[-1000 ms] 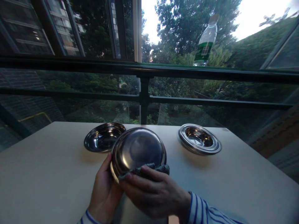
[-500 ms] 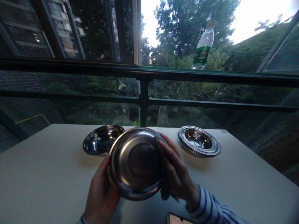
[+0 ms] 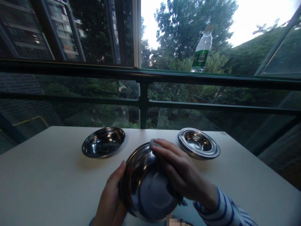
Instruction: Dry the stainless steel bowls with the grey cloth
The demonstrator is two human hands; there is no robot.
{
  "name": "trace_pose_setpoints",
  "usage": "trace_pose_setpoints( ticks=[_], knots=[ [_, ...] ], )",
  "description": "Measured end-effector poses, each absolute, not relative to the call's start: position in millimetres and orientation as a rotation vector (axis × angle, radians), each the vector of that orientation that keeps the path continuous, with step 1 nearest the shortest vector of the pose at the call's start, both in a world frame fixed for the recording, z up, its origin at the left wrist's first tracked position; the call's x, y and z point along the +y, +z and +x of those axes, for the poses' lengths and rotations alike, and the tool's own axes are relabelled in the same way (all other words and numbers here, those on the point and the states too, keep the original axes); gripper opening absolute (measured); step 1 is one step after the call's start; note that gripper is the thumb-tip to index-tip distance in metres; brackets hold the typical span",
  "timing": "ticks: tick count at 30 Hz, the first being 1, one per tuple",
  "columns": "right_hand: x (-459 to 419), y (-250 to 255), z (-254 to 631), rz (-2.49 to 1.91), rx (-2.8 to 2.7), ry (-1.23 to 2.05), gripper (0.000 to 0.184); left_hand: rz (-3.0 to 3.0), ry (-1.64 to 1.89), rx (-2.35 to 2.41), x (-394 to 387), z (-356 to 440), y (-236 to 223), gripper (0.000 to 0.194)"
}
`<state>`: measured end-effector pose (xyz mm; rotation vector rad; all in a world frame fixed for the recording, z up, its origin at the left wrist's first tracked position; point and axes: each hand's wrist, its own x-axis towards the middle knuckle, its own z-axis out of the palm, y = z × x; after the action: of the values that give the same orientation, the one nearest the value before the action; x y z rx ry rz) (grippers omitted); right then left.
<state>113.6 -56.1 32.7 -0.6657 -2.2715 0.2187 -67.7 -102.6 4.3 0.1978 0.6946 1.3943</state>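
Note:
A shiny stainless steel bowl (image 3: 150, 191) is held tilted above the table, its rounded outer side and flat base toward me. My left hand (image 3: 110, 196) grips it by the left edge, thumb along the rim and the other fingers hidden behind. My right hand (image 3: 182, 168) is closed over a grey cloth (image 3: 155, 142) and presses it against the bowl's upper right side. Only bits of the cloth show, at the fingertips and below the palm.
On the white table (image 3: 51, 175) a steel bowl (image 3: 103, 142) stands back left. A stack of steel bowls (image 3: 198, 143) is back right. Behind runs a dark green railing (image 3: 164, 75), with a green-labelled plastic bottle (image 3: 201, 55) above it. A pixelated patch (image 3: 177, 220) lies at the bottom edge.
The bowl has moved down and right and tipped, so its base shows lower. Both hands moved with it, and the right hand now lies further over its top.

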Motion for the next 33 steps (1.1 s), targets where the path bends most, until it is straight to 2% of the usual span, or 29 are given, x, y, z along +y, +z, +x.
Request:
trace_pose_setpoints(
  ticks=[7,11,14,16,20,25,27,33],
  knots=[
    [-77,24,83,-0.408,-2.453,-0.287,0.036,0.2,1.471,0.792,-103,-63,0,0.019],
    [-87,3,63,-0.173,-2.44,-0.474,0.025,0.086,1.339,0.896,-102,-71,12,0.026],
    [-87,-2,63,-0.096,-2.423,-0.49,0.022,0.054,1.357,0.892,-102,-75,17,0.031],
    [-81,3,71,-0.15,-2.454,-0.454,0.027,0.107,1.418,0.856,-101,-74,13,0.03],
    [-60,15,97,-0.445,-2.412,-0.283,0.041,0.197,1.472,0.718,-100,-70,1,0.027],
    [-45,18,113,-0.796,-2.194,0.061,0.039,0.201,1.376,0.718,-101,-62,-2,0.027],
    [-50,19,108,-0.758,-2.229,0.029,0.037,0.198,1.361,0.717,-102,-58,-3,0.027],
    [-80,14,73,-0.4,-2.383,-0.36,0.036,0.154,1.459,0.835,-102,-60,-1,0.019]
  ],
)
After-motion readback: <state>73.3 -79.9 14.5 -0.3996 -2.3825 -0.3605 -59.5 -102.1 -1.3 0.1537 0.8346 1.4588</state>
